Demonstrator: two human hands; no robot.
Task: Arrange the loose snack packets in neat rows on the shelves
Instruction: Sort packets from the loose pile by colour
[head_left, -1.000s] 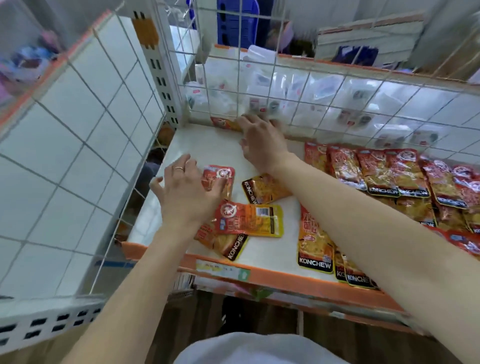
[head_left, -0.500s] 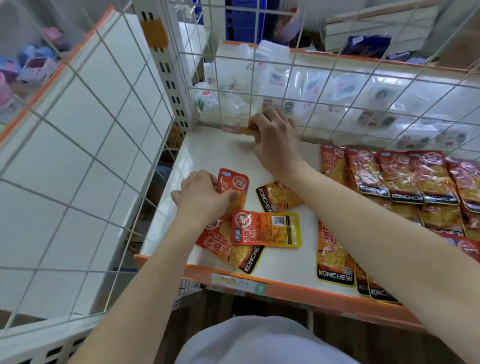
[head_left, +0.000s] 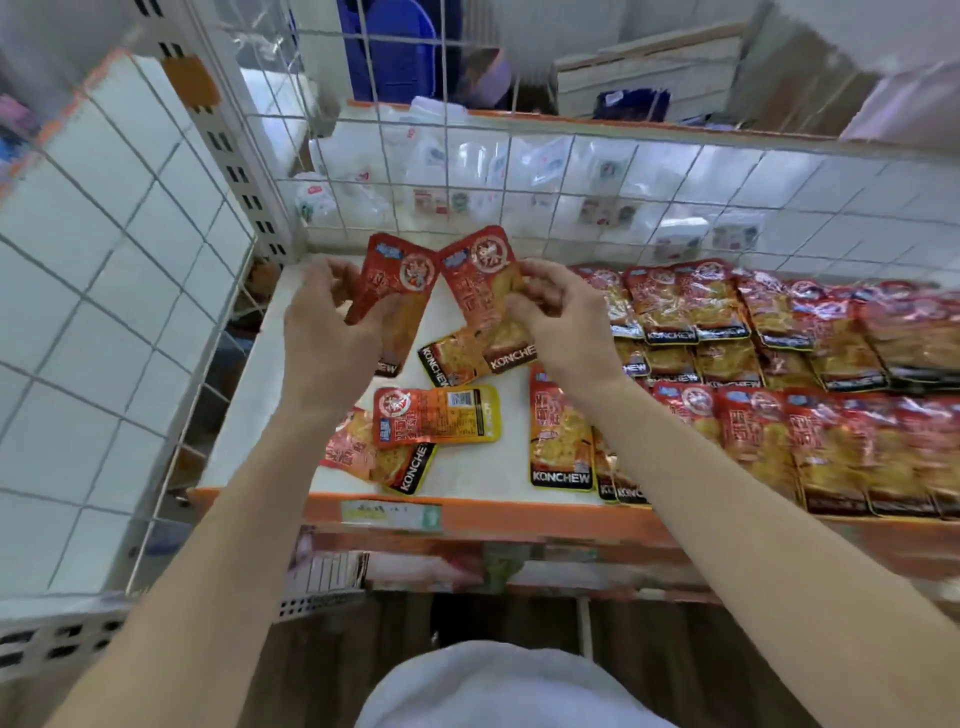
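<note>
Two are held above the shelf (head_left: 270, 395): left pkt (head_left: 400, 291) pinched in left hand (head_left: 332, 332), right pkt (head_left: 480, 280) in right hand (head_left: 561, 322); loose pkts (head_left: 436, 418) lie beneath, neat rows (head_left: 779, 332) to the right.

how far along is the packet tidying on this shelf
Past halfway. Done: neat rows fill the right side of the shelf. In hand: the left hand grips one packet, the right hand a second packet. Left: several loose packets lie askew on the left, one sideways.
</note>
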